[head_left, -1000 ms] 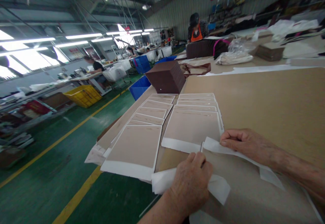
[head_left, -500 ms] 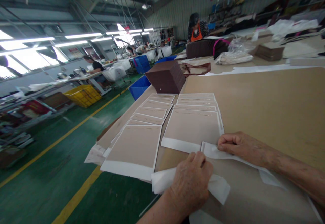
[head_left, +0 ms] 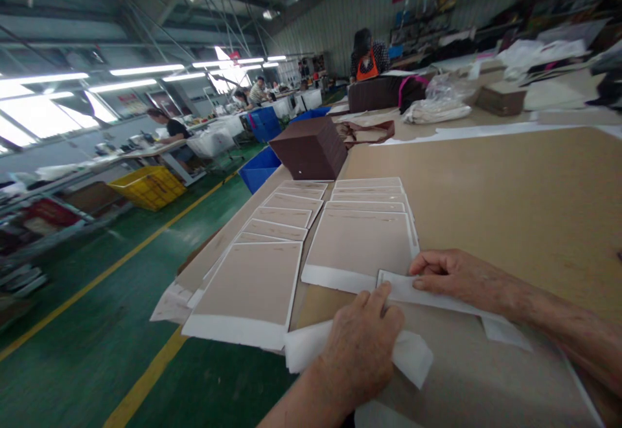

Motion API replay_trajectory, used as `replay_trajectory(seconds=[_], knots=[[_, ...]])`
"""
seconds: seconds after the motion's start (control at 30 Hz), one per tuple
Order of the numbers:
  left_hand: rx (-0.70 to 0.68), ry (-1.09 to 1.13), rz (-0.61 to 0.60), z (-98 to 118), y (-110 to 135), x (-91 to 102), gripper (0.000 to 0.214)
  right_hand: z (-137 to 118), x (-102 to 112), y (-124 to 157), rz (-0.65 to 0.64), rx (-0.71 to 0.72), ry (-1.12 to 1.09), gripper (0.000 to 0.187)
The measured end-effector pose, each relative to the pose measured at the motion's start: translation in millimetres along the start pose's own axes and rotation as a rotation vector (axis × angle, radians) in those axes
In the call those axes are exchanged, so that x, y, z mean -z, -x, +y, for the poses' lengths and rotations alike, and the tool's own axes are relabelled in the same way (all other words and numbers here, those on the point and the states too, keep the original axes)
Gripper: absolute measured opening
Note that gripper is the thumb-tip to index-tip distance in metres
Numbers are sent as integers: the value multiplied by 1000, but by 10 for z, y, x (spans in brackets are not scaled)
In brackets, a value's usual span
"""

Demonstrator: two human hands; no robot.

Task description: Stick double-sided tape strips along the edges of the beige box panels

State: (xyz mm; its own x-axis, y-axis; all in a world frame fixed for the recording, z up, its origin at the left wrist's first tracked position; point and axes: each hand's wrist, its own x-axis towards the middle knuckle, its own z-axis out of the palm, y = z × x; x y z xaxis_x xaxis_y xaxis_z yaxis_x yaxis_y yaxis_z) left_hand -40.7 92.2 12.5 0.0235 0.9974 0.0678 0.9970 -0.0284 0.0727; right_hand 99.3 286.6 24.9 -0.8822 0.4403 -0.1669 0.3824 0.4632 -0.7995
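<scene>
My left hand is closed over a loose, curled white paper strip, whose ends stick out on both sides. Its index finger reaches to the corner of a white band along the top edge of a large taupe sheet. On that same band are the thumb and fingers of my right hand, pinched at the edge. Just beyond both hands lies an overlapping row of taupe panels with white borders. A second row of such panels runs along the table's left side.
A tall stack of dark brown pieces stands behind the panels, with a brown strap beside it. Blue bins and a yellow basket are on the green floor to the left. A person in an orange apron is at the far end.
My left index finger has stretched forward to the band's corner. My right fingers have loosened slightly on the band. The whole view has shifted a little, moving things leftward.
</scene>
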Motion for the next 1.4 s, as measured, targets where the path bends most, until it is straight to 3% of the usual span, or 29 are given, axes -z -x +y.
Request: replay_trajectory(seconds=[0.13,0.27,0.5,0.63,0.97,1.27,1.4], knots=[[22,26,-8,-26,-7,-29,31,169,335,284,-63,-10,-89,36],[11,3,-18,-52,-21,-73,30,406,462,607,77,-86,-95,36],[-7,-55,-38,-47,-34,-71,30,530,78,864,442,-178,93,33],[3,-69,-58,-52,-36,-67,32,526,-85,908,613,-114,210,28],[22,-80,-106,-57,-51,-63,33,613,-147,893,671,-84,201,30],[29,-149,-138,-38,-54,-14,41,682,-128,919,647,-96,261,30],[35,-144,-154,-46,-58,-18,41,663,-227,1004,855,-24,558,33]])
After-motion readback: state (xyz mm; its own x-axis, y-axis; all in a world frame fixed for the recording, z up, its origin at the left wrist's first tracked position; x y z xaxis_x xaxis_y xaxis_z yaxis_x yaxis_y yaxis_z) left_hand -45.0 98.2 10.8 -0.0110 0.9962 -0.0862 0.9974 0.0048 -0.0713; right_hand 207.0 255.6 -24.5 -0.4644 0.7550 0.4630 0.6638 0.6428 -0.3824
